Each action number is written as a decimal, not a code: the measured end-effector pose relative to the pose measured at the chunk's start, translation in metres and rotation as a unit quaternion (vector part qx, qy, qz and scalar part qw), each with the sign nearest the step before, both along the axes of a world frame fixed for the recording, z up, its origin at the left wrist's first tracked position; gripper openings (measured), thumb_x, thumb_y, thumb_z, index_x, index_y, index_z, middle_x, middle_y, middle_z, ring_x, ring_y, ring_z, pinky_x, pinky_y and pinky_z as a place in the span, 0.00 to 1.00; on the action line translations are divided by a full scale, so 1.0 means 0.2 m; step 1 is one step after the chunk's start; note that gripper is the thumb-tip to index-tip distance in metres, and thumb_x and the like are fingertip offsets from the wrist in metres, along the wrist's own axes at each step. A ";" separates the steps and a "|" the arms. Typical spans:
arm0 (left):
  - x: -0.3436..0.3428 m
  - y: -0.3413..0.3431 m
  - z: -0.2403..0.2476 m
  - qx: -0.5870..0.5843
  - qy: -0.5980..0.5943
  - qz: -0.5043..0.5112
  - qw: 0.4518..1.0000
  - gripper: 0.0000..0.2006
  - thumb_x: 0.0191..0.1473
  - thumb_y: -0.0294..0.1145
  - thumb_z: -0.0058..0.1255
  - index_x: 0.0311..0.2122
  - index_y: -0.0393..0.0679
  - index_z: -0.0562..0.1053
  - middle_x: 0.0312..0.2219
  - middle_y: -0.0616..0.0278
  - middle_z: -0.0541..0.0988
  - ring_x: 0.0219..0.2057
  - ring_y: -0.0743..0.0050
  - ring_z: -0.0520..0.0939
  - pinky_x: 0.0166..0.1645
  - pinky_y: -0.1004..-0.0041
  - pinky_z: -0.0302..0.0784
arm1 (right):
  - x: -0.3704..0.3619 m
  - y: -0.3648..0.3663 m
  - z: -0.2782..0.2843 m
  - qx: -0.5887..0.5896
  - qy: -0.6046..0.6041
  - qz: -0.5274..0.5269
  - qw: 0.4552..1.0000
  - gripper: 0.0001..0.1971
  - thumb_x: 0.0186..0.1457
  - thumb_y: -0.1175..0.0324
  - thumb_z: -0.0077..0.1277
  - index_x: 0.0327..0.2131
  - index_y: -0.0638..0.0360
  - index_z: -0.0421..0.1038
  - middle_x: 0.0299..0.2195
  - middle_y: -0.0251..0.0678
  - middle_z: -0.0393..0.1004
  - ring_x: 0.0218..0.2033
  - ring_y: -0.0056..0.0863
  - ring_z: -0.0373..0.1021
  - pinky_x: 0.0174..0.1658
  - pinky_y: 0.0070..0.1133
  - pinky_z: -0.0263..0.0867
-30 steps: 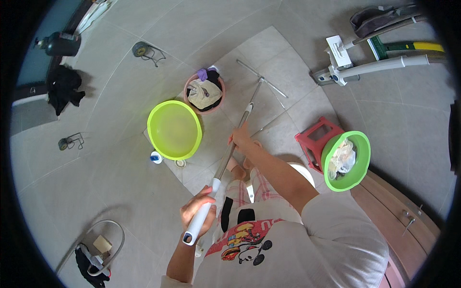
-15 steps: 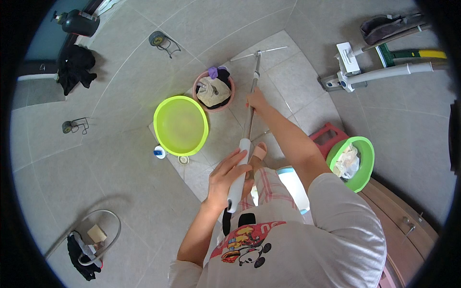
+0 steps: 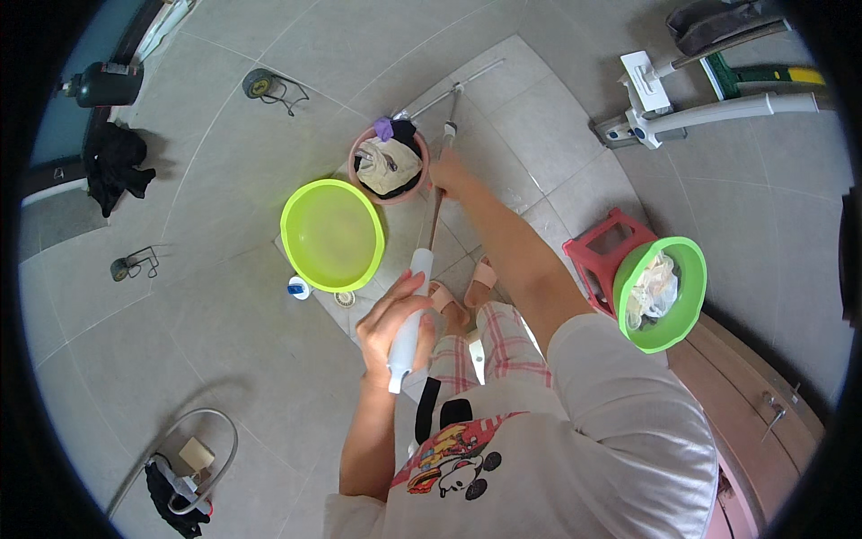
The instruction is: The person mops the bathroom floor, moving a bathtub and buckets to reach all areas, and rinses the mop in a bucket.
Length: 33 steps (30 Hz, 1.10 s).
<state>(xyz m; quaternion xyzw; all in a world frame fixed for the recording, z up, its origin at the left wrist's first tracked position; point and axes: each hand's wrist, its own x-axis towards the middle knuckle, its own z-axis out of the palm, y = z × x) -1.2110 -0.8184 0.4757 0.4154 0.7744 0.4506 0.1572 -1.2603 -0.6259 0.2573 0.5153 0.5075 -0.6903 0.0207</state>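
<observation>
A long-handled floor squeegee (image 3: 435, 222) slants away from me over the tiled floor. My left hand (image 3: 392, 325) is wrapped round its thick white grip near the close end. Farther up, my right hand (image 3: 449, 174) is closed on the thin metal pole. At the far end, the narrow squeegee head (image 3: 480, 74) lies across the tiles, its left part reaching close to the pink basin (image 3: 353, 180). That basin holds beige, black and purple cloths. Left of the pole stands a yellow-green basin (image 3: 285, 220) with cloudy liquid in it.
On the right, a red stool (image 3: 588, 256) stands beside a green basin (image 3: 694, 314) holding pale cloth. Cleaning tools, including a white mop head (image 3: 648, 83), hang at the upper right wall. A white bottle (image 3: 299, 287) and a round drain (image 3: 345, 299) are near the yellow-green basin.
Both hands and the squeegee have shifted left. The squeegee head has swung toward the pink basin, and both my slippered feet now show.
</observation>
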 end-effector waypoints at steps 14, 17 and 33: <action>0.02 -0.57 0.34 -0.034 -0.049 -0.086 0.995 0.09 0.31 0.22 0.47 0.25 0.36 0.72 0.28 0.49 0.76 0.33 0.53 0.78 0.44 0.59 0.71 | 0.39 -0.66 0.26 -0.117 -0.071 -0.106 0.985 0.20 0.46 0.77 0.40 0.43 0.51 0.47 0.24 0.41 0.58 0.15 0.29 0.61 0.14 0.25 0.60; 0.00 -0.59 0.37 -0.035 -0.082 -0.100 0.991 0.09 0.33 0.23 0.48 0.26 0.36 0.72 0.29 0.49 0.76 0.35 0.55 0.78 0.46 0.58 0.70 | 0.42 -0.72 0.26 -0.148 0.009 -0.213 0.966 0.21 0.45 0.77 0.40 0.43 0.51 0.48 0.22 0.39 0.59 0.15 0.29 0.61 0.15 0.24 0.60; -0.21 -0.22 -0.16 0.011 -0.195 -0.240 0.951 0.06 0.42 0.26 0.48 0.29 0.38 0.71 0.38 0.51 0.73 0.46 0.57 0.71 0.49 0.66 0.64 | 0.66 -0.24 -0.23 -0.078 0.159 -0.444 0.878 0.12 0.51 0.72 0.34 0.40 0.51 0.50 0.20 0.36 0.62 0.18 0.26 0.65 0.10 0.20 0.55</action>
